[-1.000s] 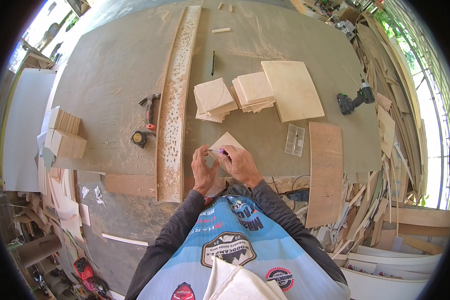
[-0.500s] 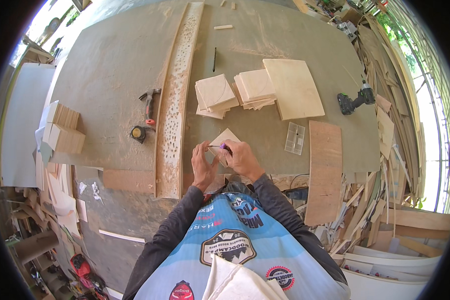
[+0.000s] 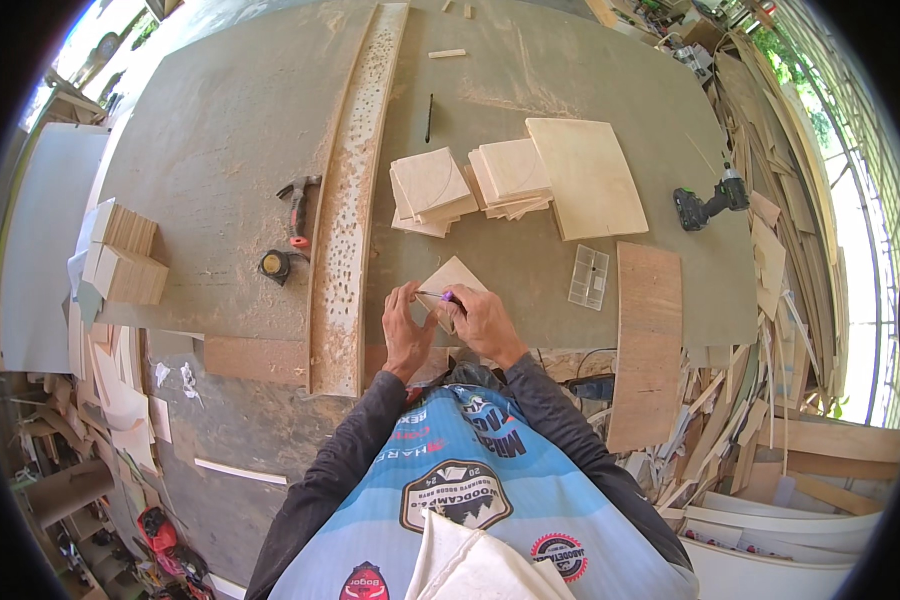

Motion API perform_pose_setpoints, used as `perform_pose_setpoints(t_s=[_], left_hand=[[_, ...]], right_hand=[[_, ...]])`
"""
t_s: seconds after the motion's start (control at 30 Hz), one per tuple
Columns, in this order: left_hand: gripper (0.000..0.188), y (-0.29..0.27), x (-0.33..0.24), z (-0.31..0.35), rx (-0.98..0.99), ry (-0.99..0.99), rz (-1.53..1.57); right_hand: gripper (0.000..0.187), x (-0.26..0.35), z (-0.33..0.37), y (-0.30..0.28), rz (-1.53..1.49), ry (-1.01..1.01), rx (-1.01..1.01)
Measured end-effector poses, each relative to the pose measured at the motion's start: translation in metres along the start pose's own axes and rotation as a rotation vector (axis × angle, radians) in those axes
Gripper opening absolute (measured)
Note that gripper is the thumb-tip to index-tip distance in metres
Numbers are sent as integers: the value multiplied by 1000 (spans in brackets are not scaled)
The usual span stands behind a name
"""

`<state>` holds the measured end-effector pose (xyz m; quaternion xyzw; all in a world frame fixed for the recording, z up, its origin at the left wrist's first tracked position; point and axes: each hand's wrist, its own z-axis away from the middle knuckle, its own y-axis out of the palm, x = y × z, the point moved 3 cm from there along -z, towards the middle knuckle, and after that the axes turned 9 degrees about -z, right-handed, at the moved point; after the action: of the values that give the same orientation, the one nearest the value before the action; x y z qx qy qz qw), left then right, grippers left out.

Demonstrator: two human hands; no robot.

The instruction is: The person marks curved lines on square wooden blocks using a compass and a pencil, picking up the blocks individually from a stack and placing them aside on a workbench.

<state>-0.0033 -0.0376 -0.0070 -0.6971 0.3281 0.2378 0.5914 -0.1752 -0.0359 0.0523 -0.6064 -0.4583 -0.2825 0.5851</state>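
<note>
A small square wooden piece (image 3: 455, 268) lies cornerwise on the worktable at its near edge, partly hidden under both hands. Above it, my right hand (image 3: 484, 322) is closed around a thin tool with a purple part (image 3: 448, 296); its kind is too small to make out. My left hand (image 3: 406, 332) pinches the tool's slim dark end with its fingertips. Just beyond the hands sit two stacks of square wooden pieces, the left stack (image 3: 434, 185) and the right stack (image 3: 515, 168), with curved lines on their tops. A larger plywood panel (image 3: 592, 180) adjoins the right stack.
Left of the hands, a long board dotted with holes (image 3: 355, 170) crosses the worktable (image 3: 220, 130). Past it lie a hammer (image 3: 298, 212) and a tape measure (image 3: 274, 266). To the right are a clear divided case (image 3: 589, 277), a brown board (image 3: 648, 340) and a cordless drill (image 3: 710, 203).
Hardly anything differs. My right hand has shifted very slightly around the purple tool, while my left hand keeps its place; the wooden pieces stay where they were.
</note>
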Motion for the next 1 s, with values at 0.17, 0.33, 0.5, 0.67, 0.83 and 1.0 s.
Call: perform_pose_setpoints(t_s=[0.17,0.33,0.5,0.67,0.83,1.0], left_hand=[[61,-1,-2,0,9,-11,-4],[60,-1,-1,0,4,-16,4],[60,-2,-3,0,11,-25,8],[60,0,-2,0,10,-26,8],[60,0,-1,0,18,-29,24],[59,0,0,0,6,-14,23]], right_hand=[[17,1,1,0,-16,-9,-16],[16,1,1,0,-2,-24,-22],[16,0,2,1,-5,-28,-22],[18,-2,4,3,17,-31,-15],[21,3,2,1,51,-56,7],[21,3,1,0,36,-60,11]])
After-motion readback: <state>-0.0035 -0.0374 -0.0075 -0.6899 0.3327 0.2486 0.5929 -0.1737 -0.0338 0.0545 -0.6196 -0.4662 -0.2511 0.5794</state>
